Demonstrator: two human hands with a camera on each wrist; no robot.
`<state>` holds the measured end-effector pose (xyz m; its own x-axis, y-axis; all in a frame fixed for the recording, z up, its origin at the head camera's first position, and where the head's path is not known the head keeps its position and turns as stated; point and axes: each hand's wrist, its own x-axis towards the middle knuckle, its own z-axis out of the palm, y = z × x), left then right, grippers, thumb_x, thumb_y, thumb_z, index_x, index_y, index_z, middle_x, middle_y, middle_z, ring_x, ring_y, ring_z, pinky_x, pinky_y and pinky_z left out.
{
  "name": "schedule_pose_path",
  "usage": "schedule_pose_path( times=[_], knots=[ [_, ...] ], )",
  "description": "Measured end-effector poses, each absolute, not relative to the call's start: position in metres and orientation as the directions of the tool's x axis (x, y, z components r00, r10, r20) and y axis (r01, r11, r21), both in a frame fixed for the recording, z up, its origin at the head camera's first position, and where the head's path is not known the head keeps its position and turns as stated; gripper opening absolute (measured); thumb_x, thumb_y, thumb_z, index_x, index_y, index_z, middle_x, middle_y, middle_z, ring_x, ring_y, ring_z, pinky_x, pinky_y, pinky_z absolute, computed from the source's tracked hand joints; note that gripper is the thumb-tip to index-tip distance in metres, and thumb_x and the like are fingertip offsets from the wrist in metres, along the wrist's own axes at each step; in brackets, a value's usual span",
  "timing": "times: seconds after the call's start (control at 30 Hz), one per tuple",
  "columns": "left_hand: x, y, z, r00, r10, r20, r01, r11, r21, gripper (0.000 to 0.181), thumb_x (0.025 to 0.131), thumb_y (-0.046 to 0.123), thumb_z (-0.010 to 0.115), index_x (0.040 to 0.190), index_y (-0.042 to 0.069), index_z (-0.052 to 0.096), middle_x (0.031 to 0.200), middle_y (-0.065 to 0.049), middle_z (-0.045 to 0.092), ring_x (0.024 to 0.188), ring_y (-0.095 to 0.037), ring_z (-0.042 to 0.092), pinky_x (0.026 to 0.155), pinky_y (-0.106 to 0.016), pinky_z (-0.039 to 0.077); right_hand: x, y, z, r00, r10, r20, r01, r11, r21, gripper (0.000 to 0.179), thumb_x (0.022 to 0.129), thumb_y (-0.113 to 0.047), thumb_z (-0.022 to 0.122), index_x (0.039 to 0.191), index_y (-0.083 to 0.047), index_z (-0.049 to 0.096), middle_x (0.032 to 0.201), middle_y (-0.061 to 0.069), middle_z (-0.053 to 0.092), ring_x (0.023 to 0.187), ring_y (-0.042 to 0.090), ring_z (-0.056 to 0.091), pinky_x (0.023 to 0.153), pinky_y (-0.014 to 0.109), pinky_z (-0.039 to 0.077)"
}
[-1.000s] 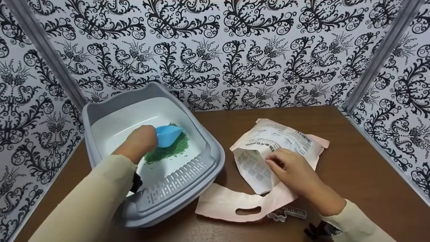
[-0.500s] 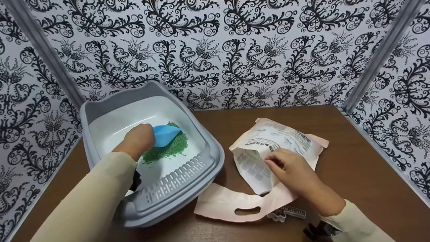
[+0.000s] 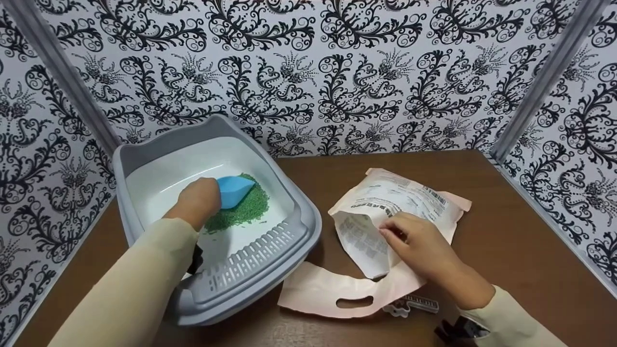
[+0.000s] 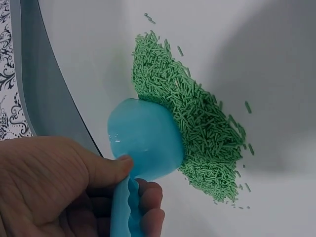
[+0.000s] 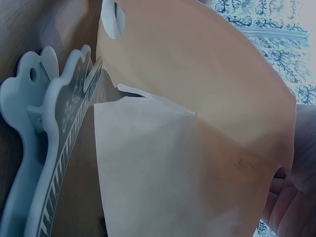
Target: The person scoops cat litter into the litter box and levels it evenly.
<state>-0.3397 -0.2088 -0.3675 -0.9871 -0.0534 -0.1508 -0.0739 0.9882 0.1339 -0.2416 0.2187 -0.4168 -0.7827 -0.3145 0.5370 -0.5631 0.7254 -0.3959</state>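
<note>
My left hand (image 3: 197, 200) grips the ridged handle of a blue scoop (image 3: 234, 191) inside a grey-rimmed litter box (image 3: 304, 212). In the left wrist view, the thumb presses the handle near the scoop's bowl (image 4: 145, 138). The bowl sits against a heap of green pellets (image 4: 197, 128) spread on the white bottom. Over on the right, my right hand (image 3: 422, 241) pinches the torn mouth edge of a pale pink bag (image 3: 409, 193), which lies on its side with its opening toward the litter box. In the right wrist view, the bag (image 5: 148, 163) hides most of that hand.
A torn bag strip with a handle hole (image 3: 328, 291) lies in front of the bag's mouth. Partly under it is a white paw-shaped clip (image 3: 419, 303), seen large in the right wrist view. Patterned walls (image 3: 308, 86) border the brown table (image 3: 520, 231) behind and at both sides.
The left hand has drawn the scoop slightly to the left along the pellets, and more of the heap shows to its right. My right hand and the bag stay in place.
</note>
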Motion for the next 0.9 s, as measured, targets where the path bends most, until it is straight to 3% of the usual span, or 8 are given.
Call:
schedule_pose_path(
  times=[0.3,0.5,0.77,0.9],
  knots=[
    [-0.344,-0.217,-0.370,-0.982,-0.048,-0.182,-0.069,0.991,0.112,0.030,0.097,0.000,0.054,0.122,-0.014,0.063,0.123,-0.029,0.067,0.105,-0.035,0.065,0.107,-0.055,0.051,-0.243,0.219,-0.418,-0.790,-0.318,0.525,-0.556,0.733,-0.392,0.008,0.089,-0.005,0.078,0.094,-0.011,0.077,0.088,-0.007,0.070,0.080,0.003,0.061,0.073,0.027,0.054],
    [-0.340,-0.221,-0.362,-0.991,-0.002,-0.136,-0.022,0.990,0.141,0.022,0.091,-0.002,0.056,0.109,-0.011,0.066,0.114,-0.028,0.069,0.090,-0.033,0.060,0.095,-0.055,0.054,-0.243,0.219,-0.416,-0.784,-0.326,0.529,-0.566,0.725,-0.393,0.011,0.089,-0.004,0.078,0.094,-0.013,0.076,0.088,-0.008,0.070,0.080,0.003,0.061,0.073,0.027,0.054],
    [-0.332,-0.208,-0.357,-0.972,-0.020,-0.235,-0.056,0.987,0.148,0.035,0.092,-0.002,0.063,0.125,-0.010,0.063,0.122,-0.025,0.068,0.095,-0.030,0.058,0.104,-0.054,0.052,-0.243,0.219,-0.416,-0.788,-0.327,0.521,-0.566,0.717,-0.406,0.013,0.089,-0.004,0.078,0.094,-0.016,0.076,0.088,-0.010,0.070,0.080,0.003,0.061,0.073,0.027,0.054],
    [-0.331,-0.206,-0.354,-0.970,0.016,-0.244,-0.016,0.991,0.130,0.031,0.093,-0.002,0.062,0.122,-0.010,0.064,0.117,-0.024,0.068,0.091,-0.030,0.056,0.097,-0.051,0.053,-0.243,0.219,-0.418,-0.785,-0.326,0.526,-0.568,0.716,-0.405,0.011,0.089,-0.004,0.078,0.093,-0.015,0.076,0.088,-0.009,0.070,0.079,0.003,0.060,0.072,0.026,0.054]
  ],
)
